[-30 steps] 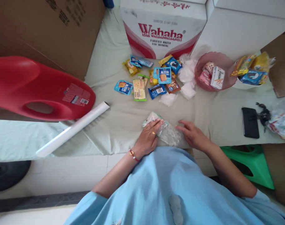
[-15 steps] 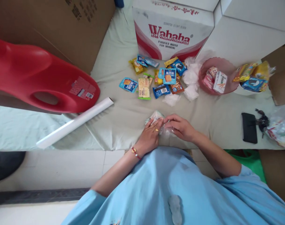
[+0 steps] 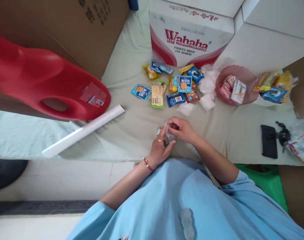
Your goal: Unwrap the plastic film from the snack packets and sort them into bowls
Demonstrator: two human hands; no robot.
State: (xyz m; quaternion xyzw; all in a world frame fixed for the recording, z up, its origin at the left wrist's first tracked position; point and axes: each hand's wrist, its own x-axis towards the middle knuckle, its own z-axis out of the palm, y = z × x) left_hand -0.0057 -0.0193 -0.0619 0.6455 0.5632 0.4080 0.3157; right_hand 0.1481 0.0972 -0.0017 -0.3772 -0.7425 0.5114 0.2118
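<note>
Close to the table's front edge, both hands meet at a small clear plastic bag (image 3: 169,134) with pale green packaging showing at its left. My left hand (image 3: 159,150) grips it from the near side, thumb at the right and fingers at the left. From the right, my right hand (image 3: 183,129) pinches the bag's plastic; the fingertips partly hide it. Something dark red shows under the right fingers, too covered to name. Beyond the hands lie several snack packets: a yellow-green cracker packet (image 3: 157,96), a blue packet (image 3: 176,99) and a light blue pouch (image 3: 141,91).
Crumpled clear bags (image 3: 207,85) lie beside a pink bowl (image 3: 250,95) and a white bowl (image 3: 269,101), both holding packets. A red jug (image 3: 74,80) and a white roll (image 3: 84,131) lie left. A Wahaba carton (image 3: 189,43) stands behind; a phone (image 3: 268,141) lies right.
My left hand has turned from lying flat over the bag to gripping its side. The right hand has moved left and in over the bag. The view has shifted slightly.
</note>
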